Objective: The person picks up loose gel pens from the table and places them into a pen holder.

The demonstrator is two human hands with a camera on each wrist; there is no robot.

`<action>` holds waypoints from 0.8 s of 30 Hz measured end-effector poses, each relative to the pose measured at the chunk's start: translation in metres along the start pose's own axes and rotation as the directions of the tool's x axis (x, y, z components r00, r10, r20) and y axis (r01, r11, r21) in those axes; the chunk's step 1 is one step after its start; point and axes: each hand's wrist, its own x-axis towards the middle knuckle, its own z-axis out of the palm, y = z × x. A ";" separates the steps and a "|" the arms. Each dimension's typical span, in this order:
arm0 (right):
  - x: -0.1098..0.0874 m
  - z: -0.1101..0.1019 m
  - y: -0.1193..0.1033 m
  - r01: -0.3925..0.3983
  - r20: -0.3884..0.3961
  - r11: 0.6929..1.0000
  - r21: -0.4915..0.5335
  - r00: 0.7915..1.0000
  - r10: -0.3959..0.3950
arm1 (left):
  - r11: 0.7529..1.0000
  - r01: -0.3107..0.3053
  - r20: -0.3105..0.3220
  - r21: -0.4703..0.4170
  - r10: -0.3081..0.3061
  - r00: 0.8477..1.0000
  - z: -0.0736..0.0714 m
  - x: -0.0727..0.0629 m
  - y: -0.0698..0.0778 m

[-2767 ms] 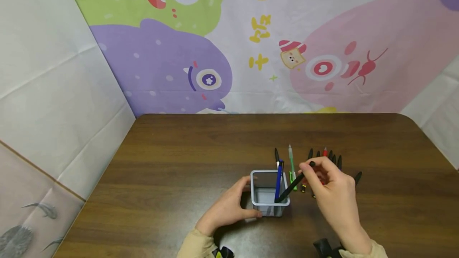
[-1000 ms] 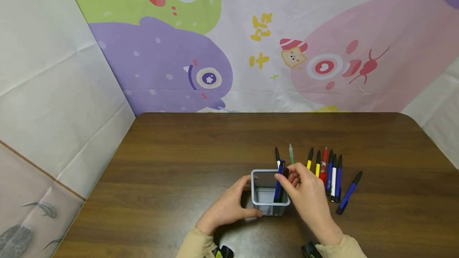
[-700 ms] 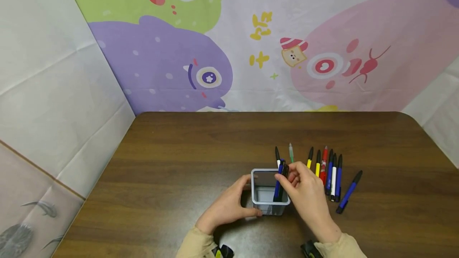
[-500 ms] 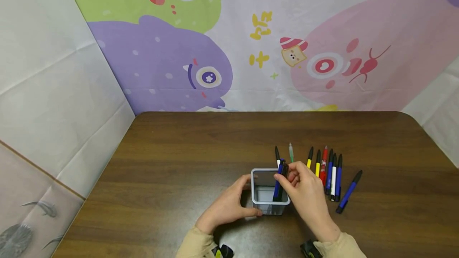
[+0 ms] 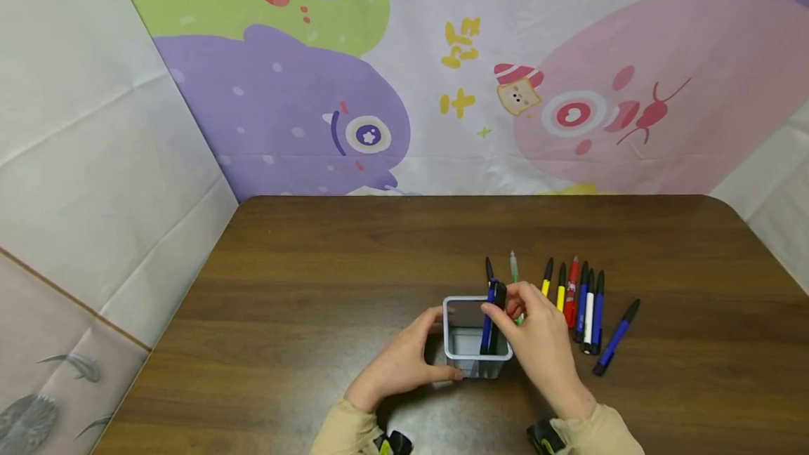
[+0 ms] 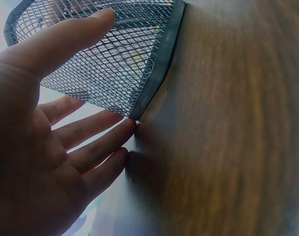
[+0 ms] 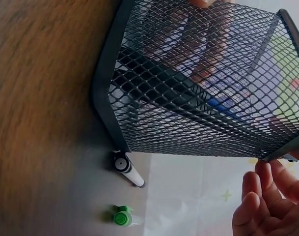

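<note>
A square mesh pen holder [image 5: 468,357] stands on the table, its rim pale in the head view and its mesh black in both wrist views. My left hand [image 5: 404,360] holds it from the left, thumb on the near wall and fingers along the far side by the base. Inside, a blue pen [image 5: 487,328] leans at the right. Beside that pen, a black pen [image 5: 500,298] stands nearly upright, its lower end in the holder. My right hand [image 5: 540,339] pinches the black pen between thumb and fingers above the right rim.
Behind the holder lie a white pen with a black tip [image 5: 489,269] and a green pen [image 5: 514,267]. To the right is a row of yellow, red [image 5: 571,293], blue and white pens. One blue pen [image 5: 616,337] lies apart. A patterned cloth [image 5: 303,104] hangs behind the table.
My right hand has moved left with the black pen, which has swung from a slant to nearly upright beside the blue pen. The left hand and the holder have stayed in place.
</note>
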 end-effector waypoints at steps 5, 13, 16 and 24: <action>0.002 0.002 0.001 -0.008 0.001 1.000 0.021 1.000 0.008 | 1.000 0.010 0.004 -0.010 -0.010 1.000 0.000 0.000 0.000; 0.004 0.002 0.001 -0.034 0.036 0.999 0.036 0.999 0.033 | 1.000 0.023 0.002 0.003 -0.023 1.000 0.000 0.000 0.001; 0.004 0.002 0.001 -0.042 0.043 0.998 0.042 0.998 0.040 | 1.000 0.019 0.001 0.003 -0.019 1.000 0.000 0.000 0.001; 0.004 0.002 0.001 -0.092 0.070 0.993 0.072 0.994 0.087 | 1.000 0.017 -0.001 0.009 -0.017 1.000 0.000 0.000 0.001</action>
